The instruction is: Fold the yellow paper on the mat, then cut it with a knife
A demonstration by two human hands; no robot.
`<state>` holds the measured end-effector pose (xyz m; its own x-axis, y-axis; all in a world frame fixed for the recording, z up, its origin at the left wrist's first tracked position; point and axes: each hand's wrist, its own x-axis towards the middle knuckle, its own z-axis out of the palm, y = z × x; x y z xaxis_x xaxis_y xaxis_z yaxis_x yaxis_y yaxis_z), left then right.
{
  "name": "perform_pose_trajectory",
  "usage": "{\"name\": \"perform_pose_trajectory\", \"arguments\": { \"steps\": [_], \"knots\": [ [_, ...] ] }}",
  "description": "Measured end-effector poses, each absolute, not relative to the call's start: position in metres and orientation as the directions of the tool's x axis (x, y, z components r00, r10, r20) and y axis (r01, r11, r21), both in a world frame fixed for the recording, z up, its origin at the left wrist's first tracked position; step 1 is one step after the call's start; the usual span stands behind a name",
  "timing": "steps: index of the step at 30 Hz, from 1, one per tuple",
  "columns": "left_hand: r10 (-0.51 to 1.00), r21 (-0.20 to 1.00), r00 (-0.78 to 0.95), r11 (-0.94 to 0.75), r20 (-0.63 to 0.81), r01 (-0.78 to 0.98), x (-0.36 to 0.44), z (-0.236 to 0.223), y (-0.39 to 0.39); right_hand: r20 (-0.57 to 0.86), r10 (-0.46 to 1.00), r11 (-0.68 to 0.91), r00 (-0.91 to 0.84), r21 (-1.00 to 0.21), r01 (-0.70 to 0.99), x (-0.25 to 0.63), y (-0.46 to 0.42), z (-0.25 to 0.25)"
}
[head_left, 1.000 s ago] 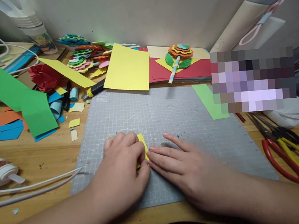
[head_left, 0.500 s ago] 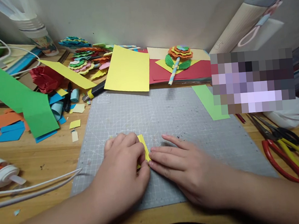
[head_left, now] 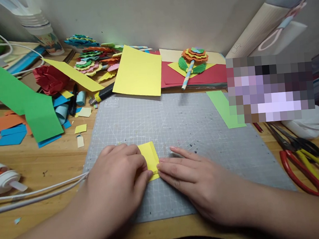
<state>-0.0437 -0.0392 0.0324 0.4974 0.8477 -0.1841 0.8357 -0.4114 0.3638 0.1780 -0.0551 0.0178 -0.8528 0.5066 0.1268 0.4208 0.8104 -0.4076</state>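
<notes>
A small piece of yellow paper [head_left: 148, 159] lies on the grey cutting mat [head_left: 159, 119], with a folded strip along its right side. My left hand [head_left: 119, 170] is closed over the paper's left part, fingers curled and thumb pressing near its lower edge. That covered part is hidden. From the other side my right hand [head_left: 194, 179] lies flat, fingers stretched out, fingertips touching the paper's right edge near the lower corner. Its index finger or another upper finger points away, apart from the rest.
Scissors [head_left: 300, 152] lie at the right, a light green strip [head_left: 225, 108] on the mat. A yellow sheet [head_left: 139, 73], a paper flower [head_left: 195, 59] and a utility knife [head_left: 102, 94] sit behind. Green paper [head_left: 42, 117], scraps and a glue gun [head_left: 3, 176] are at the left.
My left hand has slid to the left, uncovering more of the yellow paper. My right hand has stayed nearly in place at the paper's right edge.
</notes>
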Motion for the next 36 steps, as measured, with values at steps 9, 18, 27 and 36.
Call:
{"name": "perform_pose_trajectory", "arguments": {
  "steps": [9, 18, 27, 36],
  "knots": [
    [0.844, 0.332, 0.506, -0.433, -0.179, 0.838, -0.042, 0.035, -0.034, 0.185, 0.525, 0.793, -0.831, -0.46, 0.399, 0.179, -0.055, 0.012],
    [0.801, 0.456, 0.544, -0.399, -0.249, 0.796, -0.053, 0.037, -0.025, 0.204, 0.524, 0.788, -0.827, -0.484, 0.38, 0.18, -0.059, 0.008],
    [0.843, 0.233, 0.441, -0.382, -0.308, 0.894, -0.054, 0.037, -0.028, 0.153, 0.539, 0.786, -0.828, -0.446, 0.429, 0.176, -0.06, 0.008],
    [0.873, 0.039, 0.435, -0.438, -0.22, 0.898, -0.052, 0.033, -0.043, 0.123, 0.475, 0.859, -0.871, -0.279, 0.429, 0.175, -0.059, 0.01]
  ]
}}
